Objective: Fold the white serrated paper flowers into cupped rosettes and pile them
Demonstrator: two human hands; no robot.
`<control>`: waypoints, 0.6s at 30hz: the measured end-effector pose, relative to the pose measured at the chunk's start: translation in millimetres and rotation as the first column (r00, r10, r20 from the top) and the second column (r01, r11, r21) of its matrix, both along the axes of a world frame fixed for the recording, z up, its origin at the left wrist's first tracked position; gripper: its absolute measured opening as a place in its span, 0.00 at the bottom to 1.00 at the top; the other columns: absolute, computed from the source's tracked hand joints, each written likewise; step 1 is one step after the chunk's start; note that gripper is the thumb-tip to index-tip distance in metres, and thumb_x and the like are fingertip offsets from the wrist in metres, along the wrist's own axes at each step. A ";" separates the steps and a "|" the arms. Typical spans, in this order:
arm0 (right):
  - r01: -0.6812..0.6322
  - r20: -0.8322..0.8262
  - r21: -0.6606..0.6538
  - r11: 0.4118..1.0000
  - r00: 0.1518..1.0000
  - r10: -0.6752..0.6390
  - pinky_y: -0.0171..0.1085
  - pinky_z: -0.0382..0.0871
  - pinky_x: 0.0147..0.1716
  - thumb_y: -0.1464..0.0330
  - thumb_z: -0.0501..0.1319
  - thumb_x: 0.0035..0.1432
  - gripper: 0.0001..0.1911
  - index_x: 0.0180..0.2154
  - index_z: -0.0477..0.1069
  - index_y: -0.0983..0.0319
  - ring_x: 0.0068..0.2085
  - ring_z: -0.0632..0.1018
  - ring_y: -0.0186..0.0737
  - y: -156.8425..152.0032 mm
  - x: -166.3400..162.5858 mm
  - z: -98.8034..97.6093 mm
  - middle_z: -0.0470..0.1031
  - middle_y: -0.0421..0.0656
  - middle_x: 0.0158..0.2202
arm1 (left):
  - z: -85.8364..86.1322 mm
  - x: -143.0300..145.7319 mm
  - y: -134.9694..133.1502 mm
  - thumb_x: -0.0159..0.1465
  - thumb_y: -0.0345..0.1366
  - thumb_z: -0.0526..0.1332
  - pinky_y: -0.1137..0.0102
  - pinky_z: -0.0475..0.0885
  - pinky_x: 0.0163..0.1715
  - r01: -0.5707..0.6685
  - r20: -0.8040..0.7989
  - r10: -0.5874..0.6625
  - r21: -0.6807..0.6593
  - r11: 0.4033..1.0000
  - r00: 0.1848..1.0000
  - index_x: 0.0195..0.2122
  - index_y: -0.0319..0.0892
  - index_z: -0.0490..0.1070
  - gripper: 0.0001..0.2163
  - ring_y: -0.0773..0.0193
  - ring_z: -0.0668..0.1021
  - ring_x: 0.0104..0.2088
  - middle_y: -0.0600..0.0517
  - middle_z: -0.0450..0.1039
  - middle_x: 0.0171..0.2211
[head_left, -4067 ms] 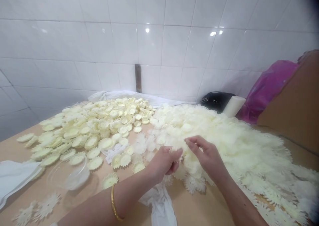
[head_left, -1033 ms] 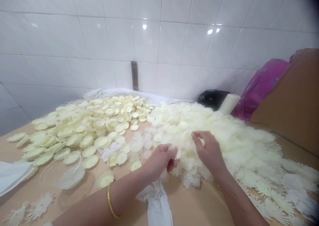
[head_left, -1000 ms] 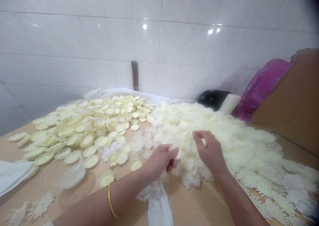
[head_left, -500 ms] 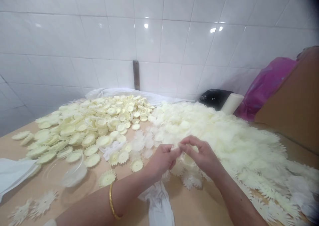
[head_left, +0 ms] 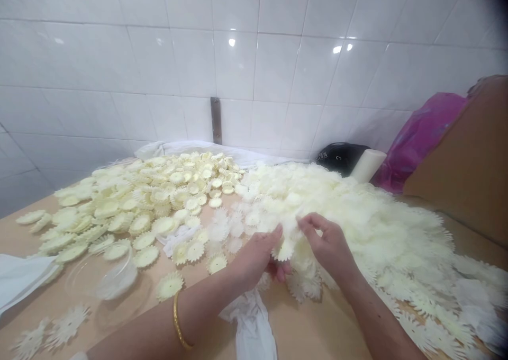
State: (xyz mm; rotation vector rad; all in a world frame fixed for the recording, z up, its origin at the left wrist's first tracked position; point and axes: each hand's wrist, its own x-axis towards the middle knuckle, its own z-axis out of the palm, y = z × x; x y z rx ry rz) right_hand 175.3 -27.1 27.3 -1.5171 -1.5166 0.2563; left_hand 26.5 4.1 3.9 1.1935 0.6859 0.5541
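My left hand (head_left: 262,254) is just in front of the heap, its thumb raised and its fingers curled below. A pale yellow scalloped petal piece (head_left: 283,250) shows between that thumb and the fingers. My right hand (head_left: 327,243) is a little to the right, thumb and forefinger pinched at the edge of pale layers; what lies in the pinch blends with the heap behind. Around both hands spreads a large heap of loose, thin, pale petal pieces (head_left: 357,222). On the left lies a pile of thicker, cupped, toothed discs (head_left: 154,196).
A clear plastic bowl (head_left: 117,278) stands at the front left, near a white sheet (head_left: 24,280). A crumpled white cloth (head_left: 254,323) lies below my hands. At the back right are a white roll (head_left: 368,165), a black bag (head_left: 341,158), a magenta bag (head_left: 424,132) and brown cardboard (head_left: 460,174).
My hands have parted from fingertip contact, the right one shifting slightly right. The left thumb has lifted, and a petal piece now shows between the hands.
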 end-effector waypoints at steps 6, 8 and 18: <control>0.211 0.282 0.042 0.977 0.935 -0.214 0.43 0.59 0.36 0.63 0.52 0.53 0.11 0.24 0.68 0.60 0.34 0.69 0.44 9.8 13.6 -12.7 0.71 0.44 0.28 | 5.5 1.9 2.0 0.51 0.61 0.47 0.73 0.60 0.17 -0.055 0.013 0.056 -0.086 0.995 0.998 0.24 0.35 0.65 0.29 0.70 0.68 0.14 0.50 0.68 0.16; 0.266 0.327 0.079 0.961 0.904 -0.277 0.45 0.59 0.38 0.64 0.53 0.52 0.10 0.29 0.70 0.61 0.38 0.68 0.47 11.2 14.6 -15.1 0.71 0.47 0.32 | 7.9 1.1 2.2 0.51 0.61 0.47 0.73 0.60 0.17 -0.059 0.016 0.062 -0.132 0.990 0.998 0.28 0.36 0.65 0.28 0.70 0.68 0.14 0.50 0.68 0.17; 0.073 0.036 0.102 0.992 0.996 -0.077 0.39 0.62 0.38 0.63 0.53 0.54 0.10 0.29 0.69 0.61 0.36 0.71 0.40 3.8 5.5 -4.5 0.72 0.42 0.31 | 1.7 -2.4 2.7 0.51 0.42 0.61 0.75 0.43 0.15 -0.085 0.043 0.084 0.004 0.996 0.996 0.20 0.40 0.56 0.14 0.77 0.50 0.14 0.61 0.51 0.12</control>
